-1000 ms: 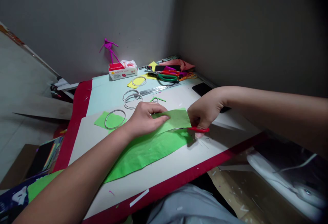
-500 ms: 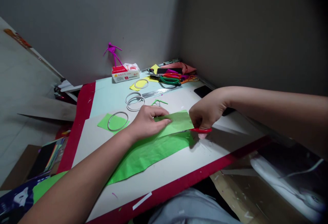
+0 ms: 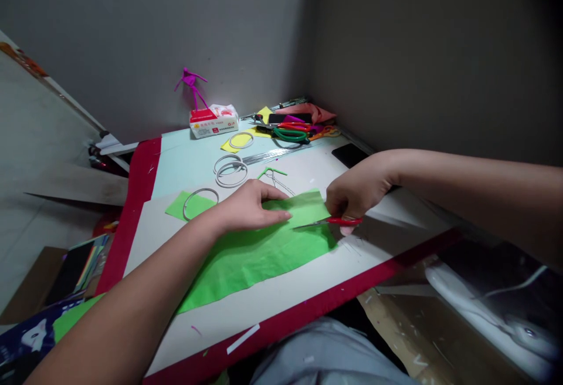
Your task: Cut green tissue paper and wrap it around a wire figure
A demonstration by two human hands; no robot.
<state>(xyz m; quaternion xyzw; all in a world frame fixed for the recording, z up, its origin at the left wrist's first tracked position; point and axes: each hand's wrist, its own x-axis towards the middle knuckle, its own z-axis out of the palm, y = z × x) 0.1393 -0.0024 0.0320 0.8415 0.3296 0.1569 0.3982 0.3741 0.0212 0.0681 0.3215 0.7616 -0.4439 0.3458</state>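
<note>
My right hand (image 3: 352, 197) is closed round the red handle of a pair of scissors (image 3: 345, 221). Their blades point left along the lower edge of a raised strip of green paper (image 3: 310, 206). This strip lies over a larger green sheet (image 3: 246, 267) on the table. My left hand (image 3: 251, 206) holds the paper left of the blades, its thumb on top and its index finger along the far side. The other fingers are mostly hidden. Just beyond that hand lies a bent green piece with twisted wire (image 3: 272, 172).
Grey rings (image 3: 231, 172) lie behind my left hand, another on a green paper square (image 3: 176, 206). Farther back are a white-and-red box (image 3: 214, 122), a purple figure (image 3: 190, 83), green-handled scissors (image 3: 290, 134) and metal wires (image 3: 277, 155). A dark phone (image 3: 349, 155) lies beyond my right wrist.
The scissor blades now show more of their length over the green paper. My left thumb has shifted slightly, and the view has moved a little.
</note>
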